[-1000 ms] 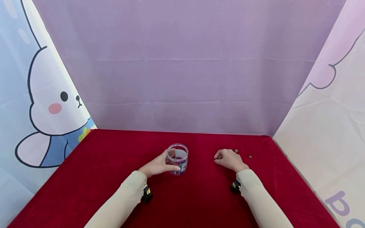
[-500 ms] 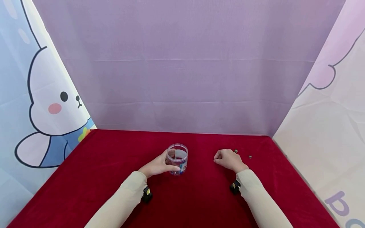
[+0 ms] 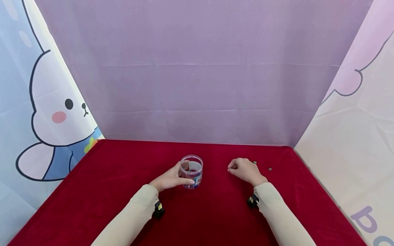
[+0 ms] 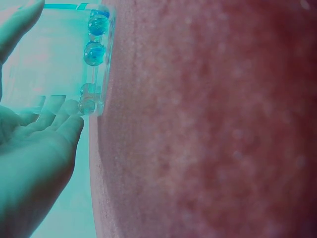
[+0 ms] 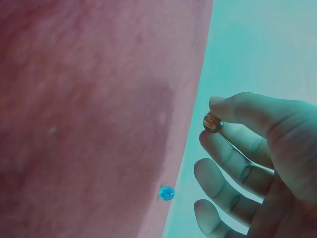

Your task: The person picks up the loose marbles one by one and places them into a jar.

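Back wall (image 3: 197, 68): plain purple cloth with fold lines; a big white bunny (image 3: 58, 102) is drawn on the cloth at the left;
Table (image 3: 92, 191): covered in red;
Jar (image 3: 194, 171): round and see-through, with no lid on; it looks to stand upright on the table, near the middle;
Left hand (image 3: 169, 177): wrapped round the jar, thumb on the near side and fingers on the far side;
Right hand (image 3: 245, 169): well apart from the jar; thumb and fingers pinch one brown, stripy marble (image 5: 213, 123); the lower fingers are bent, with gaps between them;
Jar marbles (image 4: 94, 53): a few at the bottom, some blue; too small to count;
Loose marbles (image 3: 254, 163): two on the table, to the right of the right hand;
So far: looks partway; some marbles are inside, three are outside, counting the pinched one
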A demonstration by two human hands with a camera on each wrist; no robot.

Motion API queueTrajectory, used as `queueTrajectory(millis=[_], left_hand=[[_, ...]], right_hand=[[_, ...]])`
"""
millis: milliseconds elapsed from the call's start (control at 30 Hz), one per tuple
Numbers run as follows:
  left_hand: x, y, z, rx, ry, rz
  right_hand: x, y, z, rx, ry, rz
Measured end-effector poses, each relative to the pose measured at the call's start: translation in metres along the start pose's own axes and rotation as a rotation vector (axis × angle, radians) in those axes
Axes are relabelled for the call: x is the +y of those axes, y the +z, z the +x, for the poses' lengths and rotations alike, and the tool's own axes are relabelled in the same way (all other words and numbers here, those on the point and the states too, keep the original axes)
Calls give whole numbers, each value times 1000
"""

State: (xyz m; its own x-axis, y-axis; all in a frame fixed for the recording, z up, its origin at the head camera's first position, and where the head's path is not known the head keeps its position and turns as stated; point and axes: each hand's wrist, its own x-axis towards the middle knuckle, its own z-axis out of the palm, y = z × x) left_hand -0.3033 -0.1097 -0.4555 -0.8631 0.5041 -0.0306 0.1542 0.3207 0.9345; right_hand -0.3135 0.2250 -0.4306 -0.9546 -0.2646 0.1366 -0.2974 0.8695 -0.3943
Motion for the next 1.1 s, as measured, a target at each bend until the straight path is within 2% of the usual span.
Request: queueTrajectory(millis=[367,1100], left_hand=[[-1,0,0,-1,-6,-4],[2,1,-1,7,-10,0]], right_hand=[[-16,-7,2,46,-27,1],[-62,-15,5,213,-233,7]])
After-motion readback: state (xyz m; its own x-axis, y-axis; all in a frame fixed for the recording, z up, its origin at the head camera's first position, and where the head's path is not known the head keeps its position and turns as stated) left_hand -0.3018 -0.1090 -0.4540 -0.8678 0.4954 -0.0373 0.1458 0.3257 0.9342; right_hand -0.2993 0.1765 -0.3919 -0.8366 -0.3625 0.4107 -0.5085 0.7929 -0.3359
